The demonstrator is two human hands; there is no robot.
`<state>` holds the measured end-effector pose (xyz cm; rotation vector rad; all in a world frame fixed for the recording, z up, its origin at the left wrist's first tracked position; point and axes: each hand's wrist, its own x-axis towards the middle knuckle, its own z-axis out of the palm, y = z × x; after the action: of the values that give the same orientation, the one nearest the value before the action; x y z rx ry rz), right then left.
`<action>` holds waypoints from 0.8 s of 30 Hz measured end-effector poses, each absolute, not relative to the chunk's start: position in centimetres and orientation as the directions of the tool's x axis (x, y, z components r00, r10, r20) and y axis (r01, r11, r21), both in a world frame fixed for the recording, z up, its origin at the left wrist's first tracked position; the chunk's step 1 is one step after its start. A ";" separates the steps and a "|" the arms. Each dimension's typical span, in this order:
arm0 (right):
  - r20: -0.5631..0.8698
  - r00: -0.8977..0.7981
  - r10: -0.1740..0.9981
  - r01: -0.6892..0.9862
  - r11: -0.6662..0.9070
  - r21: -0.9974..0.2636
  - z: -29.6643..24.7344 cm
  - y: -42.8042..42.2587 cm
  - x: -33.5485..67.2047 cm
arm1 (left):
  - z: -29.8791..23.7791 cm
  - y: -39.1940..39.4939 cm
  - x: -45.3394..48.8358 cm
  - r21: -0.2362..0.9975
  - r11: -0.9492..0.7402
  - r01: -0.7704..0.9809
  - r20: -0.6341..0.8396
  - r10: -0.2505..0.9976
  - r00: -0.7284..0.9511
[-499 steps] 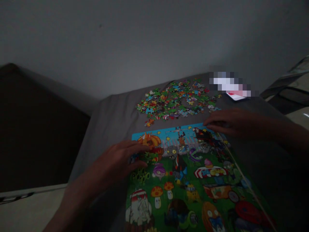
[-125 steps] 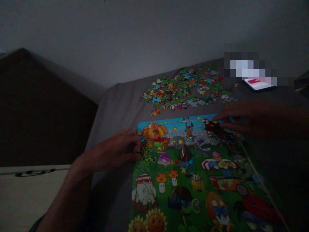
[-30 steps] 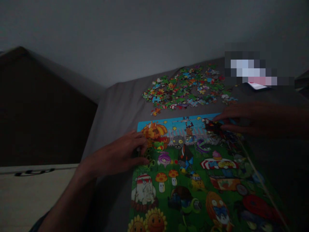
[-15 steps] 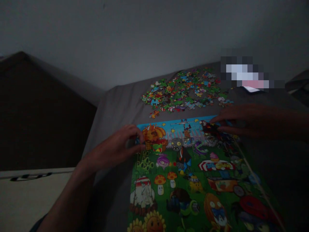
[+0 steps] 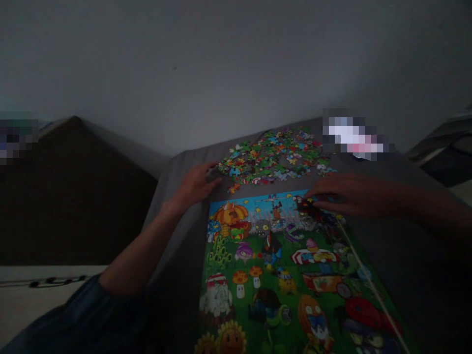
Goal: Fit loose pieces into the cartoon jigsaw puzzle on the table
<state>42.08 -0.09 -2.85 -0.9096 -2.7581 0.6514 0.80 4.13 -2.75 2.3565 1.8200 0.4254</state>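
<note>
Left fingers (image 5: pixel 206 168) have moved forward, loose puzzle pieces (image 5: pixel 272 156) just beside them

Dim, deeply shadowed, slightly soft.

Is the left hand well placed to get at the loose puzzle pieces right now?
Likely yes: the left hand is at the left edge of the loose puzzle pieces, and nothing visible stands between. The right hand, by the far right corner of the picture board, seems clear.
</note>
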 end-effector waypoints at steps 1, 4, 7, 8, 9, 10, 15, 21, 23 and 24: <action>0.027 -0.803 0.596 0.521 0.722 -0.455 -2.9 -0.1 42.1 | -2.8 4.6 1.2 0.257 -0.268 0.929 0.136 0.961 0.240; 0.053 -0.804 0.592 0.511 0.734 -0.448 -2.9 -0.1 42.1 | -2.8 5.5 2.3 0.206 -0.269 0.941 0.134 0.960 0.245; 0.069 -0.805 0.590 0.510 0.746 -0.429 -2.7 -0.2 42.2 | -2.9 5.5 2.9 0.166 -0.261 0.951 0.143 0.960 0.239; 0.073 -0.807 0.586 0.506 0.750 -0.427 -2.6 -0.2 42.2 | -2.9 5.4 2.9 0.156 -0.259 0.953 0.148 0.960 0.237; 0.075 -0.809 0.583 0.503 0.752 -0.426 -2.5 -0.2 42.2 | -2.9 5.3 2.9 0.148 -0.257 0.955 0.155 0.960 0.234; 0.077 -0.810 0.582 0.501 0.753 -0.426 -2.5 -0.2 42.2 | -3.0 5.2 2.8 0.142 -0.254 0.957 0.164 0.959 0.231; 0.073 -0.795 0.602 0.518 0.738 -0.433 -2.4 -0.3 42.2 | -2.6 4.2 1.8 0.145 -0.271 0.952 0.233 0.944 0.234; 0.118 -0.750 0.651 0.517 0.688 -0.510 -1.8 -0.7 41.3 | -0.6 0.5 3.0 0.202 -0.335 0.920 0.347 0.903 0.253; 0.138 -0.661 0.737 0.524 0.586 -0.618 -1.2 -1.4 40.2 | 0.3 -1.6 4.5 0.232 -0.416 0.879 0.426 0.856 0.292; 0.105 -0.611 0.784 0.518 0.497 -0.696 -0.8 -1.9 39.6 | 0.7 -2.8 5.4 0.241 -0.485 0.841 0.466 0.818 0.338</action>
<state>39.57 -1.89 -0.84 -1.0788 -2.3347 0.8847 5.39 -2.76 0.69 2.6034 1.6152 0.8661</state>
